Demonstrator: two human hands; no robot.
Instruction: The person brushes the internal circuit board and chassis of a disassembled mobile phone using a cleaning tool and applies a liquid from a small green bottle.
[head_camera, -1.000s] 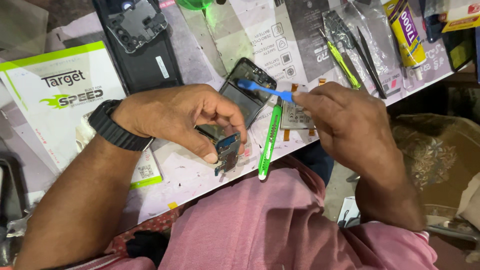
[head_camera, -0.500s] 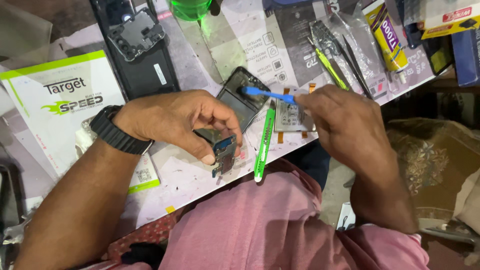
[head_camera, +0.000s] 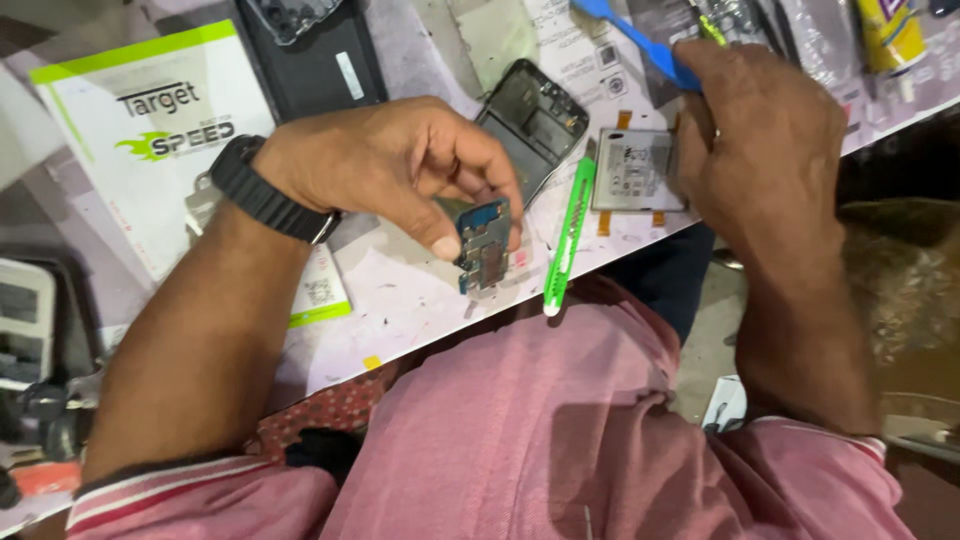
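Item: small blue printed circuit board with metal shields (head_camera: 484, 246), pinched by its upper edge between thumb and fingers of the left hand (head_camera: 400, 165), hanging just above the bench edge. Judged light, thin, stiff and fragile; best held by its bare edges, clear of connectors and components.

Right hand (head_camera: 765, 140): closed around a blue plastic pry tool (head_camera: 640, 40), whose flat tip points away past the fingers.

Between the hands: green plastic utility knife (head_camera: 570, 235) lying flat; grey flat phone battery with orange tabs (head_camera: 635, 170), just beside the right hand.

Beyond the left fingers: black open phone frame (head_camera: 535, 115).

Left of the left wrist: white and green cardboard box (head_camera: 120, 130); black wristwatch (head_camera: 265, 195).
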